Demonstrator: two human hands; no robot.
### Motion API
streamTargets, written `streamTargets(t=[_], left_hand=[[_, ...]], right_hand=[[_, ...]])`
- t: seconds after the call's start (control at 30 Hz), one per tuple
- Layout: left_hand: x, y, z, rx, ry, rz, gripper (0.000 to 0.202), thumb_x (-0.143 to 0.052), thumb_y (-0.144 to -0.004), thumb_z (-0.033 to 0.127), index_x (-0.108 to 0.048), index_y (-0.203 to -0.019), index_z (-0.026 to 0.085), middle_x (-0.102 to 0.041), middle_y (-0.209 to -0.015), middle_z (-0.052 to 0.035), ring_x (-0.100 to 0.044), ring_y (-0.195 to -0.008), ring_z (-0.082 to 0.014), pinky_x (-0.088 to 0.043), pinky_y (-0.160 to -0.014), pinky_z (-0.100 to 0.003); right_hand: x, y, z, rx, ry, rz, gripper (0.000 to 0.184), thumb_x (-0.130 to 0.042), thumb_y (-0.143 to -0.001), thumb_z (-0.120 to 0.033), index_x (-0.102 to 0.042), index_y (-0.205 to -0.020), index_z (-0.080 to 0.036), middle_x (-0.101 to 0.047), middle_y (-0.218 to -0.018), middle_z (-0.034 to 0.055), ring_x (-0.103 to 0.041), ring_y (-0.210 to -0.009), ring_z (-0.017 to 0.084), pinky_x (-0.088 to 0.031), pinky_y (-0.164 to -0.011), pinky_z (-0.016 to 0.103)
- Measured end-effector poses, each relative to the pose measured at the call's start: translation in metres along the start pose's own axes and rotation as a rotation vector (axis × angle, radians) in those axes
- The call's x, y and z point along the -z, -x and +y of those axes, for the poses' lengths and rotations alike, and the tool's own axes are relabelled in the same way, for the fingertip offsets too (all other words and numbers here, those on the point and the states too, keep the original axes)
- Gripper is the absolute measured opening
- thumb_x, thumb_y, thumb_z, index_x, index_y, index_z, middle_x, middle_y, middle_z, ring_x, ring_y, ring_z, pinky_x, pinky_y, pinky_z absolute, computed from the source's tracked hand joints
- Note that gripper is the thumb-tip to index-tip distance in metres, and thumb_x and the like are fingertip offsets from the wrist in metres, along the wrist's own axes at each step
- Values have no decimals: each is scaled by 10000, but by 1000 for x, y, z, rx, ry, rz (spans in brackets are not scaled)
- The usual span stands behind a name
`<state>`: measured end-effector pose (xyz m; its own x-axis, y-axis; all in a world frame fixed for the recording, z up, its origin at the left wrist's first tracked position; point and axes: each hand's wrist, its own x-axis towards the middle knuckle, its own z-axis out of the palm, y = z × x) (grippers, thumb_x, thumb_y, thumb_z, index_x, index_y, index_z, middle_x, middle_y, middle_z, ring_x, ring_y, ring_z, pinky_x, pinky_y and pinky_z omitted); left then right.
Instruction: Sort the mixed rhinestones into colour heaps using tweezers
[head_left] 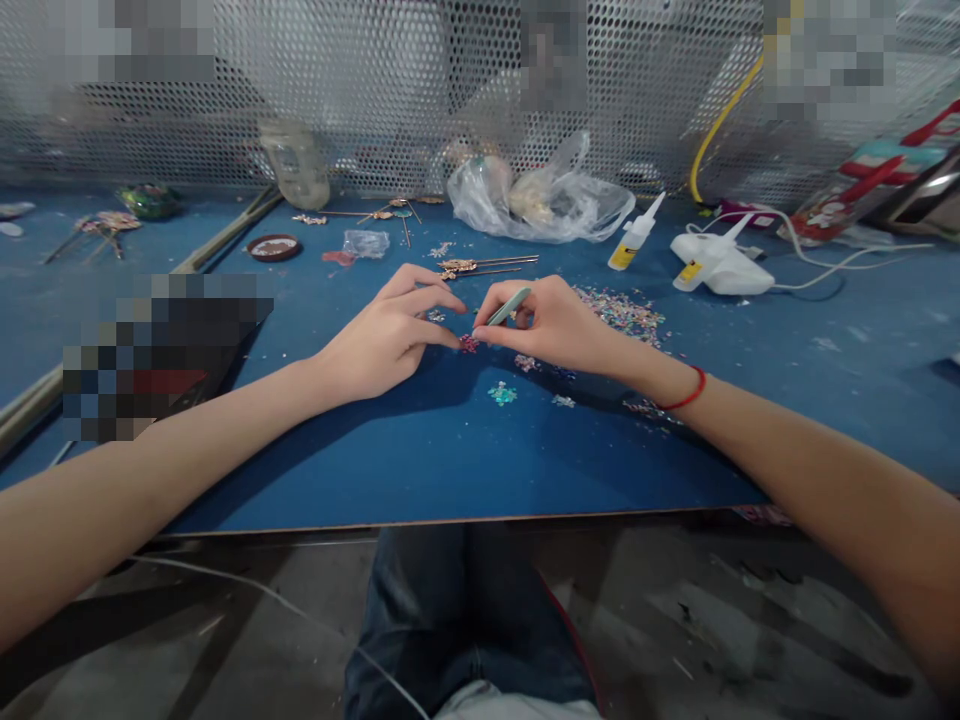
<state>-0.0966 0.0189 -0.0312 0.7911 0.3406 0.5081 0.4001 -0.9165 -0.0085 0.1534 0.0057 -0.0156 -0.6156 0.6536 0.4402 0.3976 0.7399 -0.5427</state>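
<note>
My right hand [544, 322] pinches a pale green tool that looks like tweezers [508, 306], its lower end hidden by the fingertips. Those fingertips are right at a small pile of dark pink beads or sequins [469, 344]. From the other side, a fingertip of my left hand [397, 335] reaches the same pile; its fingers are apart and nothing shows in them. Nearer to me lie a turquoise pile [502, 393] and a silvery pile [564, 401]. A pale pink pile [527, 363] is just below my right hand, and mixed multicoloured pieces [622, 315] spread behind its wrist.
Behind my hands lie gold hairpin-like sticks [487, 266] and a plastic bag [540, 200]. A glue bottle [634, 235] and a white glue gun [724, 260] with a cord are right. A brown dish [274, 247], a jar [296, 165] and a partly blurred dark device [240, 325] are left.
</note>
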Motion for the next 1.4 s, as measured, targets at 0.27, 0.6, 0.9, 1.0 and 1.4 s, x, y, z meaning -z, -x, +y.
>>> streamTargets(t=[0.27,0.6,0.9,1.0,1.4], left_hand=[[0,0,0,18,22,17,483,-435,-878,-20,-819,-988,252,-710,-1220,-44,-537,-1275,-266,-508,-1073,-516],[0,0,0,15,29,42,508,-420,-876,-23,-809,-1042,260,-713,-1210,-42,-547,-1246,-272,-517,-1057,-530],[-3,0,0,17,2,-41,550,-386,-906,-27,-801,-1117,266,-665,-1286,-56,-488,-1296,-286,-474,-1102,-538],[-3,0,0,27,13,-64,576,-388,-899,-41,-795,-1149,281,-659,-1304,-62,-473,-1311,-286,-457,-1118,-542],[-1,0,-1,-15,-13,-4,554,-390,-872,-60,-815,-1057,244,-694,-1229,-41,-517,-1239,-273,-501,-1070,-501]], right_hand=[[0,0,2,-11,27,30,181,-697,-909,-300,-698,-776,-177,-717,-833,37,-501,-646,122,-384,-649,311],[1,1,1,-30,29,20,174,-691,-910,-296,-702,-783,-178,-703,-831,32,-506,-661,130,-381,-661,314],[0,0,3,-35,48,38,167,-691,-910,-282,-713,-785,-174,-715,-836,41,-511,-651,128,-376,-654,311],[0,0,3,-38,50,35,163,-695,-907,-283,-719,-795,-166,-715,-807,39,-512,-629,124,-378,-646,306],[-1,1,5,-43,66,50,162,-704,-904,-278,-716,-791,-163,-711,-801,34,-505,-622,117,-365,-634,301]])
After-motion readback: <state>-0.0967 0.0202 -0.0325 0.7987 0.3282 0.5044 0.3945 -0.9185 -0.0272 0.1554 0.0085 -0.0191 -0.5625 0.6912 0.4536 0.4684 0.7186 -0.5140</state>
